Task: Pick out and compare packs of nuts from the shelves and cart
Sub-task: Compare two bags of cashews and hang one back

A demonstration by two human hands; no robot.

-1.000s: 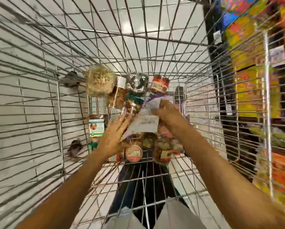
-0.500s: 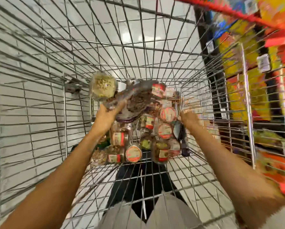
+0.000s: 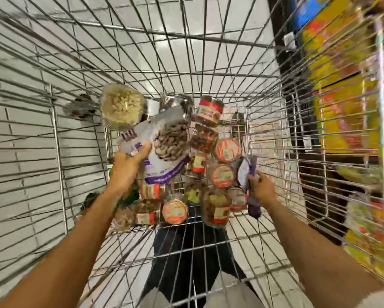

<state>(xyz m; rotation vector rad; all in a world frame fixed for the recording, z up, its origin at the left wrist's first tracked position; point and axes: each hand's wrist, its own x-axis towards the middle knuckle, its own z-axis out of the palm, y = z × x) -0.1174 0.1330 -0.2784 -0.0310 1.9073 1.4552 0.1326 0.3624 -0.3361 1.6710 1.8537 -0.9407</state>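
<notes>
Purple-edged nut pouch point(image 3: 164, 150) — pinched in left hand point(image 3: 125, 168) fingers point(image 3: 144, 150); right hand point(image 3: 262, 190) grips second pouch point(image 3: 245, 172).

A shop aisle: wire shopping cart point(image 3: 264, 90) of nut jars point(image 3: 227, 150), stocked shelves point(image 3: 342, 85) alongside, tiled floor point(image 3: 30, 130).

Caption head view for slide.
Left hand holds a nut pack over jars in the cart; right hand grips a second pack.
</notes>
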